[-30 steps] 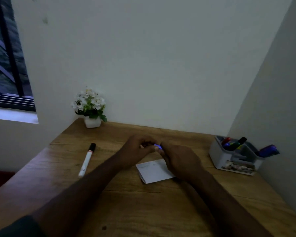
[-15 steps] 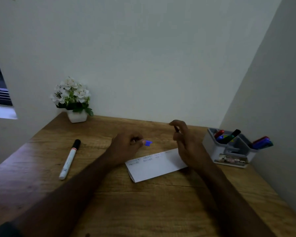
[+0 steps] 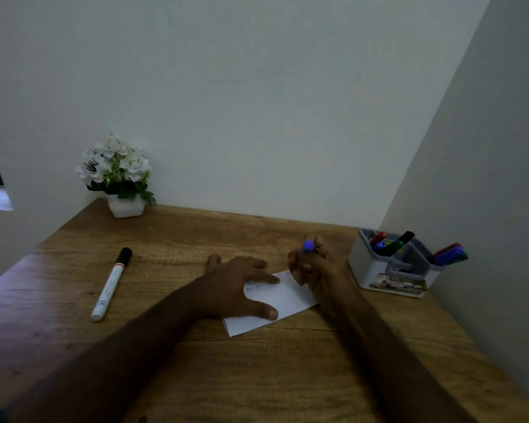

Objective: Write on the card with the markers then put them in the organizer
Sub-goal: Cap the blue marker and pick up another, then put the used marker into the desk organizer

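Right hand (image 3: 313, 270) grips blue-capped marker (image 3: 308, 247) upright at card's (image 3: 283, 300) right end; left hand (image 3: 242, 285), fingers spread flat, pins card's left half to the desk (image 3: 196, 361); card's long axis runs left-right.

White card (image 3: 283, 303), purple-capped marker (image 3: 308, 246), grey organizer (image 3: 391, 270), wood-grain table (image 3: 257, 377)

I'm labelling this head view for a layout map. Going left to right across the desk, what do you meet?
Black-capped white marker → flower pot → left hand pressing the card → right hand gripping the blue marker → organizer.
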